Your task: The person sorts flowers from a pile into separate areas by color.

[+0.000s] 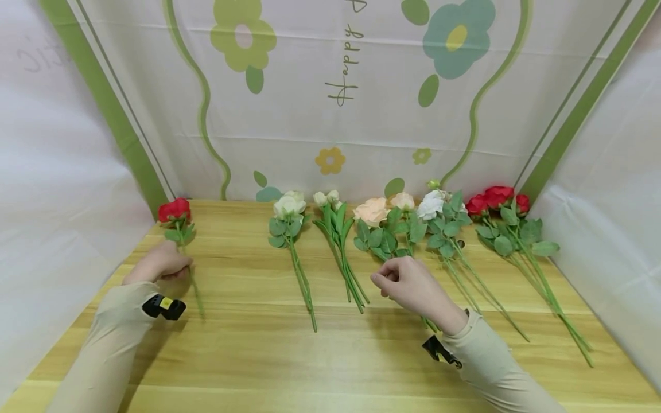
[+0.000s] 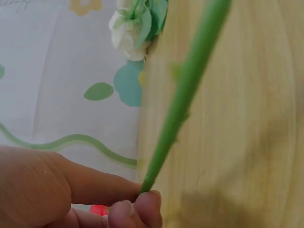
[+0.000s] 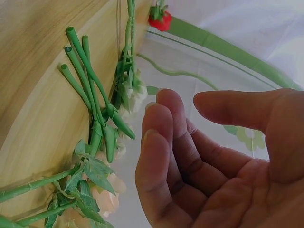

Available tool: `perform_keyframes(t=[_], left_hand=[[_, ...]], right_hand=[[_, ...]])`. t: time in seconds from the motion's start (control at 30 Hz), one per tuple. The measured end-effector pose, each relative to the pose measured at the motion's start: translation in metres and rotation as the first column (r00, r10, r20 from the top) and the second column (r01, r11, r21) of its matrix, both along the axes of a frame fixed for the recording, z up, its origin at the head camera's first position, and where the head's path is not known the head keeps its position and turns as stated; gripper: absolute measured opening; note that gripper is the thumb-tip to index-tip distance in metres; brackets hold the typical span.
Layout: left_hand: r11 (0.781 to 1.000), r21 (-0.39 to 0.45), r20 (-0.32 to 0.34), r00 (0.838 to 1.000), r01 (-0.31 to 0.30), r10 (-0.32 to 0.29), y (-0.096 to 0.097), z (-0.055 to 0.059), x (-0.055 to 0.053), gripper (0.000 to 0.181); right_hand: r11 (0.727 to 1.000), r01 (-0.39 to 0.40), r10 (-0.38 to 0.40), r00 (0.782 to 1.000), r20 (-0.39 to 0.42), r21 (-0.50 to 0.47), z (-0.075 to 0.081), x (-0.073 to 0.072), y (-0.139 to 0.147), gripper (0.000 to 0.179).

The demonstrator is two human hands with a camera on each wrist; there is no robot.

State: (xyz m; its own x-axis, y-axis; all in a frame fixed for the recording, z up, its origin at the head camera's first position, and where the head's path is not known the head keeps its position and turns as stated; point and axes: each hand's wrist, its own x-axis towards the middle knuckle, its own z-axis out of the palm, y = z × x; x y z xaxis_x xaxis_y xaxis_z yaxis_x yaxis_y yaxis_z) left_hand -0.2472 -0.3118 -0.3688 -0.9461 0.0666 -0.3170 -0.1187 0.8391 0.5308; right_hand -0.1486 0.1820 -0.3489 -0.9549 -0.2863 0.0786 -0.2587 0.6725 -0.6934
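A single red rose (image 1: 174, 210) lies at the far left of the wooden table (image 1: 258, 355). My left hand (image 1: 175, 269) pinches its green stem (image 2: 185, 95) between thumb and fingertips (image 2: 142, 199), with the stem against the tabletop. My right hand (image 1: 382, 281) hovers at mid-table above the stems of the peach roses (image 1: 373, 211). Its fingers (image 3: 161, 128) are loosely curled and hold nothing. In the right wrist view, cut stem ends (image 3: 78, 59) and leaves lie just beyond the fingertips.
Along the back lie a white rose (image 1: 288, 205), a bunch of white buds (image 1: 327, 199), another white rose (image 1: 431, 205) and red roses (image 1: 497, 198). A flowered cloth backdrop (image 1: 330, 86) and white side walls (image 1: 609, 218) enclose the table.
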Motion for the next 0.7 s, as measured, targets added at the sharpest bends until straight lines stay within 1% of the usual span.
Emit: perform_keyframes(t=[0.1, 0.2, 0.33, 0.53, 0.7], left_hand=[[1.0, 0.012, -0.034, 0.999, 0.008, -0.008, 0.002, 0.002, -0.002, 0.034], [0.999, 0.026, -0.052, 0.998, 0.03, -0.029, 0.006, 0.006, -0.003, 0.036], [0.997, 0.06, -0.079, 0.996, 0.054, -0.049, 0.015, 0.011, -0.002, 0.038], [0.992, 0.116, -0.14, 0.99, 0.053, -0.036, 0.035, 0.021, 0.006, 0.037], [0.989, 0.13, -0.217, 0.975, 0.07, -0.041, 0.052, 0.027, 0.014, 0.036]], right_hand=[[1.0, -0.001, 0.001, 1.0, -0.001, 0.001, 0.0, 0.0, 0.0, 0.02], [1.0, -0.002, 0.002, 1.0, -0.001, 0.004, 0.0, 0.0, -0.001, 0.019], [1.0, -0.005, 0.005, 1.0, 0.002, 0.005, -0.001, 0.0, -0.001, 0.018], [1.0, -0.006, 0.006, 1.0, 0.004, -0.003, -0.001, 0.0, -0.001, 0.017], [1.0, -0.004, 0.004, 1.0, 0.004, -0.003, -0.001, 0.0, -0.001, 0.017]])
